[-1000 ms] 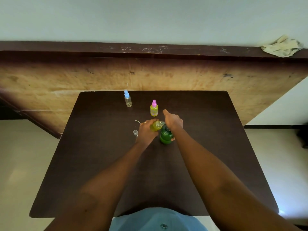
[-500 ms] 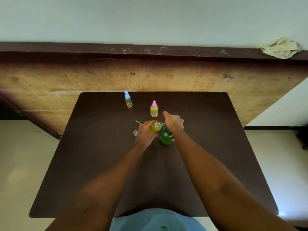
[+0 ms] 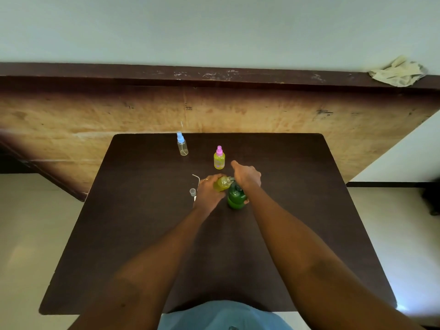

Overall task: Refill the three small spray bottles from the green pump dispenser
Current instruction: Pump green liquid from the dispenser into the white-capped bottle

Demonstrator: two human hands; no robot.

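Observation:
The green pump dispenser (image 3: 235, 197) stands upright near the middle of the dark table (image 3: 142, 234). My right hand (image 3: 246, 176) rests on top of its pump head, index finger stretched forward. My left hand (image 3: 209, 190) grips a small uncapped bottle (image 3: 222, 183) of yellow-green liquid, tilted with its mouth at the pump's nozzle. Farther back stands a pink-capped spray bottle (image 3: 219, 158) full of yellow liquid. A clear blue-capped spray bottle (image 3: 182, 145) stands at the back left and looks empty.
A small clear cap (image 3: 192, 192) and a thin dip tube (image 3: 196, 178) lie on the table just left of my left hand. Behind the table is a wooden panel with a dark ledge, and a crumpled cloth (image 3: 397, 72) lies on it at the far right.
Hardly anything has moved: both hands stay at the dispenser, with the small bottle held at the nozzle and only a slight shift of the hands.

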